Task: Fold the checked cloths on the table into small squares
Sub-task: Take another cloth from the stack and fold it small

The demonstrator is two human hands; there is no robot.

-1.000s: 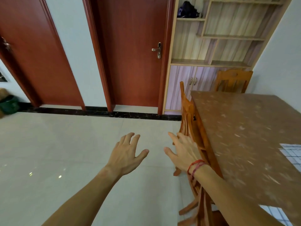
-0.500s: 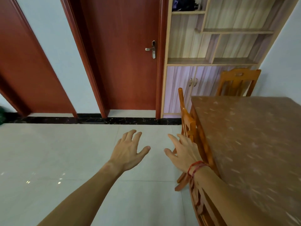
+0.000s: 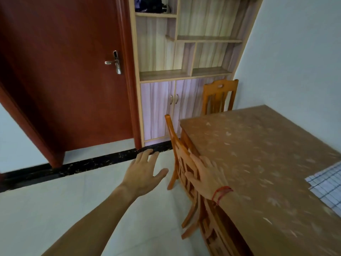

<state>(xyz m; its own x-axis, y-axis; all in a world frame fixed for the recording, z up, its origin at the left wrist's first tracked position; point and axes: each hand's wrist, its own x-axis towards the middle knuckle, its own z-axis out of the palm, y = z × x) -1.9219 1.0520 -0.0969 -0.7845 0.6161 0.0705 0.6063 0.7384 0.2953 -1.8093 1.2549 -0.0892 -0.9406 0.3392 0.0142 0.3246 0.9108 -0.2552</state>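
A white cloth with a blue check [image 3: 326, 187] lies flat on the brown table [image 3: 258, 163] at the right edge of the view; only part of it shows. My left hand [image 3: 144, 172] hovers over the floor with fingers spread, holding nothing. My right hand [image 3: 206, 174], a red string round its wrist, is held out with straight fingers over the table's left edge and the chair back there. Both hands are well left of the cloth.
A wooden chair [image 3: 184, 169] is tucked against the table's left side and another chair [image 3: 218, 97] stands at its far end. Behind are a red door [image 3: 73, 80], a shelf cabinet [image 3: 184, 71] and pale floor tiles [image 3: 64, 209].
The view has swung and tilted to the right, so the cabinet and table sit more centrally and the checked cloth shows at the right edge. Both hands stay spread in front.
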